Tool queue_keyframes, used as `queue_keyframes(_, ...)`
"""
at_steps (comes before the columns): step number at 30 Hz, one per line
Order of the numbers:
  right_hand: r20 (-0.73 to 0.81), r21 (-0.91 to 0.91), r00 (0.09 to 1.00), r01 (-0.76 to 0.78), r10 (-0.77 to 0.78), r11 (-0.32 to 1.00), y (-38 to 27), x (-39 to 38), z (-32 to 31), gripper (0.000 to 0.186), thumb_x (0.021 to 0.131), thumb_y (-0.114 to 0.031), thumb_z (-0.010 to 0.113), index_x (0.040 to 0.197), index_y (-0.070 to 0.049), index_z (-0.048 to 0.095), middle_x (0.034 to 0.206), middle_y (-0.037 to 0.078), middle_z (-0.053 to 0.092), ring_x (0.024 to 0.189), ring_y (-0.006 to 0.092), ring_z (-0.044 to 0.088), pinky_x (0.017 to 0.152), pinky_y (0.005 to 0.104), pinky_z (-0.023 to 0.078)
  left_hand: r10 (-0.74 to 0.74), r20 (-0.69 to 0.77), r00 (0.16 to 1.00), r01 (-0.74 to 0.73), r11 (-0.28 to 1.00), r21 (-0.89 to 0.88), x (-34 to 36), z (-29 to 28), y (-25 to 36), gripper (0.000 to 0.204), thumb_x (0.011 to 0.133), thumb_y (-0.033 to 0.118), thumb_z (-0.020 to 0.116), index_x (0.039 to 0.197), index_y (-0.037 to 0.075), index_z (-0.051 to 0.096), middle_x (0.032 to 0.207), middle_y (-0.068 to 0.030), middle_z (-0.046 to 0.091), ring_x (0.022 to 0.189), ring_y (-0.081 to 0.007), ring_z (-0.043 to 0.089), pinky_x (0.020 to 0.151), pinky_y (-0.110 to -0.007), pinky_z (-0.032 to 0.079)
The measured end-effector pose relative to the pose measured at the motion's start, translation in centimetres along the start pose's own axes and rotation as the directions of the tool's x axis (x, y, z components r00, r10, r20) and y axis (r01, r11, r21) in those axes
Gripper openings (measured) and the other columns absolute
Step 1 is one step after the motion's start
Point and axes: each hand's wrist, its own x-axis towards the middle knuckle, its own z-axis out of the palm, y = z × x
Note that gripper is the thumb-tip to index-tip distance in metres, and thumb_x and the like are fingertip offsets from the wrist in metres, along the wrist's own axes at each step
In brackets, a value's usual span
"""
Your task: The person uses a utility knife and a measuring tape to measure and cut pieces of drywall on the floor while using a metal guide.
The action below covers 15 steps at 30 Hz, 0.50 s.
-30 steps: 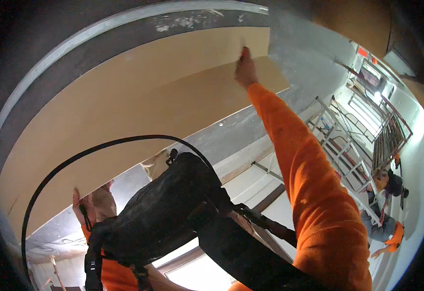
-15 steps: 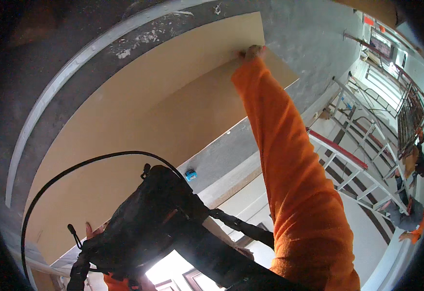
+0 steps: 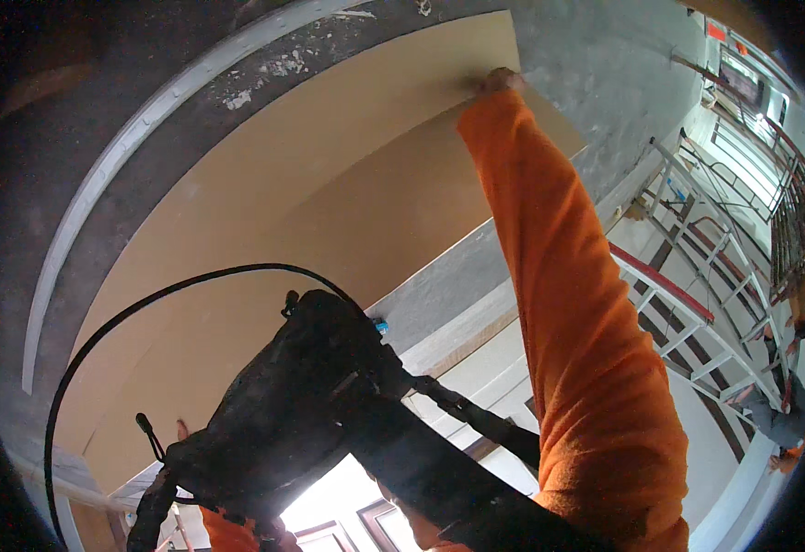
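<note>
A large tan sheet of board [image 3: 237,212] stretches diagonally across the view, bent or creased along its length. My right arm, in an orange sleeve, reaches up to its far right end. There my right hand [image 3: 502,81] is closed on the edge of the board, its fingers partly hidden. At the near left edge of the board, a fingertip of my left hand [image 3: 181,430] shows over the face of the sheet. A black bag-like object [image 3: 292,396] with straps and a thin curved black cable [image 3: 181,281] hides most of that hand.
A grey surface [image 3: 596,74] with white patches lies behind the board, crossed by a curved white strip [image 3: 80,212]. A small blue object [image 3: 381,327] sits beside the board's edge. Right are a ladder with a red edge [image 3: 665,285], metal scaffolding [image 3: 697,202] and another person [image 3: 775,419].
The board and my right hand have shifted slightly up and right in view. Less of my left hand and of the small blue object shows now behind the black bag.
</note>
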Motion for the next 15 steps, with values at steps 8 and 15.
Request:
queue_keyframes(8,0.055,0.132,0.998,-0.010,0.003,0.991,1.9,-3.8,2.0,0.023,0.094,-0.042,0.037,0.109,-0.026,0.044,0.101,0.005,0.052,0.093,0.0252,0.053,0.076,0.0383,0.043,0.019,0.033,0.999,-0.018,1.000,-0.023,-0.8,0.3,-0.1,0.041,0.093,0.021,0.061,0.128,0.003,0.049,0.128,-0.0138,0.056,0.119,-0.0250,0.055,0.101,-0.039,0.049)
queue_keyframes(15,0.070,0.243,0.998,-0.025,0.008,0.970,3.9,-8.0,4.9,0.024,0.093,-0.045,0.037,0.104,-0.026,0.044,0.098,0.004,0.051,0.090,0.0242,0.052,0.074,0.0378,0.042,0.006,0.094,0.996,0.000,0.998,-0.065,-1.0,0.4,-0.6,0.043,0.092,0.021,0.062,0.129,0.003,0.049,0.129,-0.0136,0.056,0.120,-0.0251,0.054,0.102,-0.039,0.049)
